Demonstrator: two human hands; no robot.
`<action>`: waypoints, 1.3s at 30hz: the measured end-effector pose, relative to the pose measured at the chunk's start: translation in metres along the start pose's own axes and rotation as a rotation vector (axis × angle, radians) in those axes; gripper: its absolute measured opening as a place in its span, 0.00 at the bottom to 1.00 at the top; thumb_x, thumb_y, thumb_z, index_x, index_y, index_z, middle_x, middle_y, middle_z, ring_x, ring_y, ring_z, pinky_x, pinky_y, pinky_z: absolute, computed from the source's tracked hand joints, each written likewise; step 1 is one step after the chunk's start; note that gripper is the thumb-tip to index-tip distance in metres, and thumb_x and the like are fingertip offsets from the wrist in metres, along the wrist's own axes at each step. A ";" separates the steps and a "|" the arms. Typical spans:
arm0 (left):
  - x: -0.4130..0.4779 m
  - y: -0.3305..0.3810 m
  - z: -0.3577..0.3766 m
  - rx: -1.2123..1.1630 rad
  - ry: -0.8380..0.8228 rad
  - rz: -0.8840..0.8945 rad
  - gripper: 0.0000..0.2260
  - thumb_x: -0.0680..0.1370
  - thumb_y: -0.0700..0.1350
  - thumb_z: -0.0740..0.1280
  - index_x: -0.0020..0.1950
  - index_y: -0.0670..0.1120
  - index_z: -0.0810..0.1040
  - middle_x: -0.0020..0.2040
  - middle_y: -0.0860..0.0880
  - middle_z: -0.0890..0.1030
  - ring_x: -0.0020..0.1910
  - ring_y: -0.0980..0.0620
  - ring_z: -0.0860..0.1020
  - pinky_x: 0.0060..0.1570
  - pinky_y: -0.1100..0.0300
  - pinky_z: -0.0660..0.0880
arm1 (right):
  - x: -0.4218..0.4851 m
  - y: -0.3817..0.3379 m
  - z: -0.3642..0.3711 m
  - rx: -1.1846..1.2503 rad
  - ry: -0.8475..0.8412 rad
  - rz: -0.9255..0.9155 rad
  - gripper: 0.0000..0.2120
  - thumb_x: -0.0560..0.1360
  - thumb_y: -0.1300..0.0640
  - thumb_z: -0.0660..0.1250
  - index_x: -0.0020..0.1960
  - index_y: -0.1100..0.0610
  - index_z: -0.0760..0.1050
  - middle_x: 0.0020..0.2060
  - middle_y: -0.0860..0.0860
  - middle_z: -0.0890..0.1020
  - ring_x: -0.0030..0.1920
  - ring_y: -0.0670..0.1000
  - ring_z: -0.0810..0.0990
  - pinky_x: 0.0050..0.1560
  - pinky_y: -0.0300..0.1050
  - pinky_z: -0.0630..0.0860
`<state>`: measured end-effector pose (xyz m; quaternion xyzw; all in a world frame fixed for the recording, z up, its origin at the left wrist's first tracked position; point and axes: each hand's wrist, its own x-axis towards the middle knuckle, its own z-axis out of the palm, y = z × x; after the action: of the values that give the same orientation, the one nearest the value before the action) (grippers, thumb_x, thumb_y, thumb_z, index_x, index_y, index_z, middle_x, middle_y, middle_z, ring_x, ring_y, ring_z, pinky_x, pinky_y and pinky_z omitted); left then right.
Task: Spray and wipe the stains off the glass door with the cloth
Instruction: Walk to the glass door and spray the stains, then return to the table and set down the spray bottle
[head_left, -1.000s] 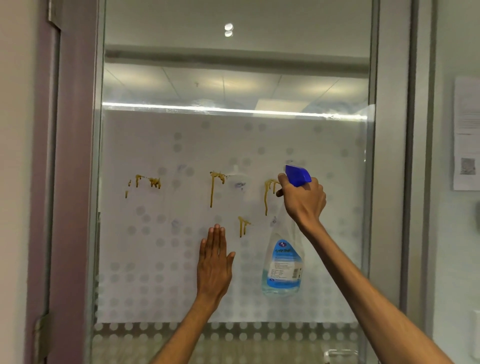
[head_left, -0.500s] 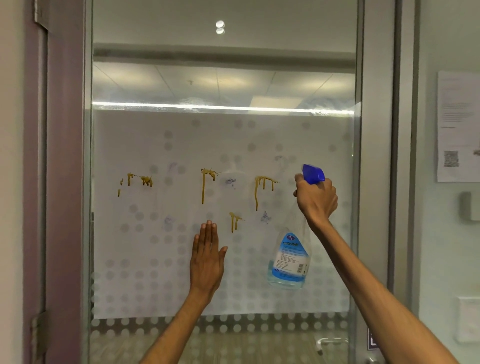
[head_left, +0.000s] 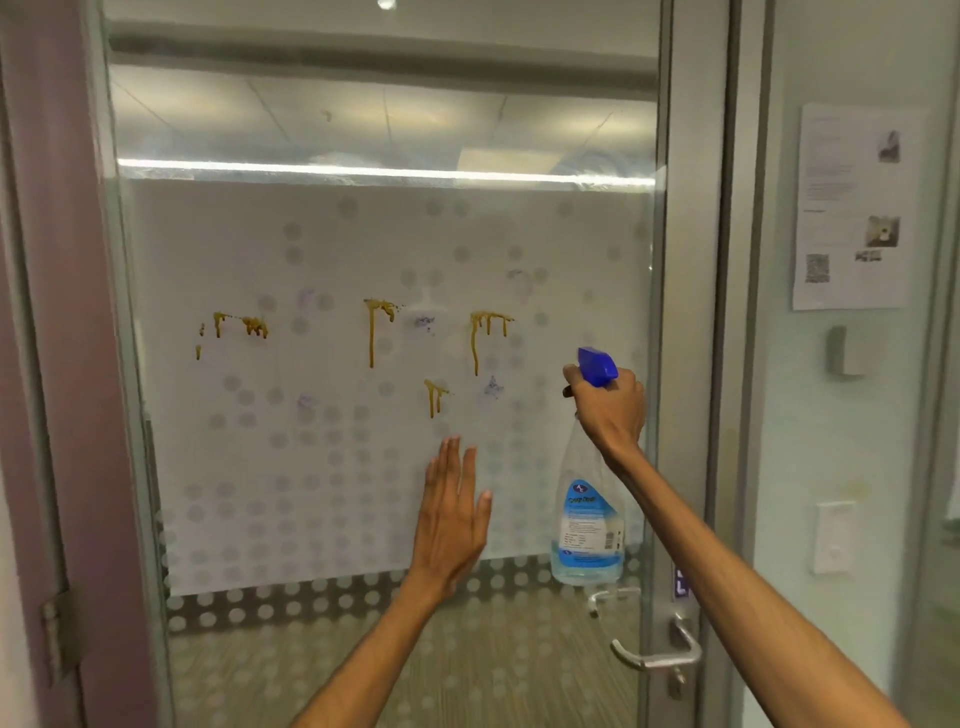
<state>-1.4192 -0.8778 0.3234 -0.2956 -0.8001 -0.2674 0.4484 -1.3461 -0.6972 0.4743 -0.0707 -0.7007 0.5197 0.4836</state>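
Observation:
The glass door (head_left: 322, 467) has a frosted dotted panel with several brown dripping stains: one at the left (head_left: 244, 326), one in the middle (head_left: 375, 327), one at the right (head_left: 485, 330) and a small one lower down (head_left: 434, 396). My right hand (head_left: 613, 402) grips the neck of a clear spray bottle (head_left: 587, 525) with a blue trigger head (head_left: 597, 366), held up to the right of the stains. My left hand (head_left: 452, 512) lies flat with straight fingers against the glass, below the small stain. No cloth is in view.
A metal door handle (head_left: 657, 656) sits at the lower right of the door frame (head_left: 685, 312). A paper notice (head_left: 852, 208) and a wall switch (head_left: 834, 538) are on the wall at the right. A hinge (head_left: 57, 634) is at the lower left.
My right hand with the spray bottle has moved to the right, away from the right stain, and a little lower. My left hand stays flat on the glass. The view has shifted down and right.

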 end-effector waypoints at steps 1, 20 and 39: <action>-0.008 0.013 0.004 -0.078 -0.038 -0.019 0.26 0.83 0.52 0.55 0.79 0.42 0.60 0.80 0.42 0.59 0.80 0.47 0.57 0.79 0.51 0.55 | -0.008 0.005 -0.003 -0.017 -0.007 0.009 0.11 0.74 0.52 0.70 0.34 0.52 0.75 0.32 0.55 0.84 0.36 0.61 0.83 0.43 0.57 0.83; -0.118 0.160 0.052 -0.816 -0.824 0.067 0.21 0.68 0.57 0.77 0.56 0.54 0.74 0.45 0.54 0.84 0.40 0.62 0.82 0.38 0.70 0.78 | -0.160 0.066 -0.133 -0.240 0.209 0.229 0.14 0.75 0.56 0.69 0.32 0.58 0.72 0.24 0.51 0.75 0.29 0.55 0.82 0.28 0.40 0.74; -0.288 0.491 0.009 -1.072 -1.329 0.230 0.28 0.66 0.50 0.81 0.61 0.40 0.79 0.50 0.42 0.85 0.46 0.49 0.83 0.47 0.51 0.81 | -0.338 0.058 -0.476 -0.406 0.671 0.464 0.15 0.76 0.49 0.72 0.42 0.61 0.78 0.37 0.55 0.81 0.43 0.59 0.85 0.41 0.46 0.77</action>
<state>-0.9523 -0.6037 0.1476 -0.6417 -0.6275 -0.3333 -0.2889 -0.8361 -0.5603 0.2202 -0.4837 -0.5587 0.4148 0.5309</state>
